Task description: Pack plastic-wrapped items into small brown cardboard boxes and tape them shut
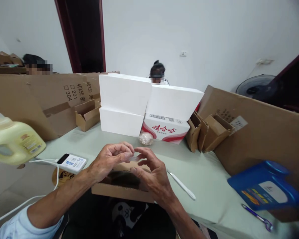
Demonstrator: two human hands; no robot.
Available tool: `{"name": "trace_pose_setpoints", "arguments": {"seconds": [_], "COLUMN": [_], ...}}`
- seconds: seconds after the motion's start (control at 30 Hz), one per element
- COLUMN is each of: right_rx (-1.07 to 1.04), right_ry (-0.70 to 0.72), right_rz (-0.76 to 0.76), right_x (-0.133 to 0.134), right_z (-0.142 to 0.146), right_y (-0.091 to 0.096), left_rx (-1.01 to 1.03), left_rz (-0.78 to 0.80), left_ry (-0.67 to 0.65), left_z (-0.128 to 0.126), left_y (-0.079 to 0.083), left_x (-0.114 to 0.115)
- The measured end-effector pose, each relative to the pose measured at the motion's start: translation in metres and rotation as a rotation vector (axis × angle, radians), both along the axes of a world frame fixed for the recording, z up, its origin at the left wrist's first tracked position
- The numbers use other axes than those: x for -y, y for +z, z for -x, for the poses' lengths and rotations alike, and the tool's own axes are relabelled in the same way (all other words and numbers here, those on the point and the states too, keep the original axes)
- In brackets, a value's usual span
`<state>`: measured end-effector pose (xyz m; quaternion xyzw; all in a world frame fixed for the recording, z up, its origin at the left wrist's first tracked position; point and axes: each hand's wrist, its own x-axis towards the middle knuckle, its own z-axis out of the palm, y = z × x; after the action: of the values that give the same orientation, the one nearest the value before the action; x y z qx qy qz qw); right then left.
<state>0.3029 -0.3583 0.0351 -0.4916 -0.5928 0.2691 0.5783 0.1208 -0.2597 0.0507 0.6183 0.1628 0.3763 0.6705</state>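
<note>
My left hand is closed in a pinch on a small translucent piece, which looks like film or tape. Facing it, my right hand has its fingers curved and apart, the fingertips close to that piece; whether they touch it I cannot tell. Below both hands an open cardboard box sits at the table's near edge, its inside dark and partly covered by my hands. A white-handled craft knife lies on the table to the right of my right hand. Beyond my hands rests a crumpled ball of clear plastic.
White boxes are stacked at the back above a red-and-white carton. On the left are a yellow jug and a cabled white device. A blue bottle and purple tool lie right. Two people sit beyond.
</note>
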Motion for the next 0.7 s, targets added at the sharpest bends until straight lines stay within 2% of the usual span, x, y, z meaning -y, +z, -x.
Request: {"name": "trace_pose_setpoints", "arguments": {"seconds": [0.13, 0.3, 0.43, 0.7], "right_rx": [-0.168, -0.226, -0.283, -0.351], "right_ry": [0.072, 0.090, 0.070, 0.058], "right_rz": [0.026, 0.003, -0.022, -0.018], "right_x": [-0.009, -0.011, -0.009, -0.005], "right_z": [0.002, 0.002, 0.006, 0.002], "right_y": [-0.002, -0.008, -0.018, -0.042], "left_rx": [0.032, 0.004, 0.026, 0.018], "left_rz": [-0.021, -0.015, 0.002, 0.135], "left_ry": [-0.005, -0.013, -0.025, -0.021], "left_z": [-0.003, -0.004, -0.007, -0.019], "left_y": [-0.002, -0.007, -0.020, -0.043], "left_x": [-0.001, -0.003, -0.002, 0.002]}}
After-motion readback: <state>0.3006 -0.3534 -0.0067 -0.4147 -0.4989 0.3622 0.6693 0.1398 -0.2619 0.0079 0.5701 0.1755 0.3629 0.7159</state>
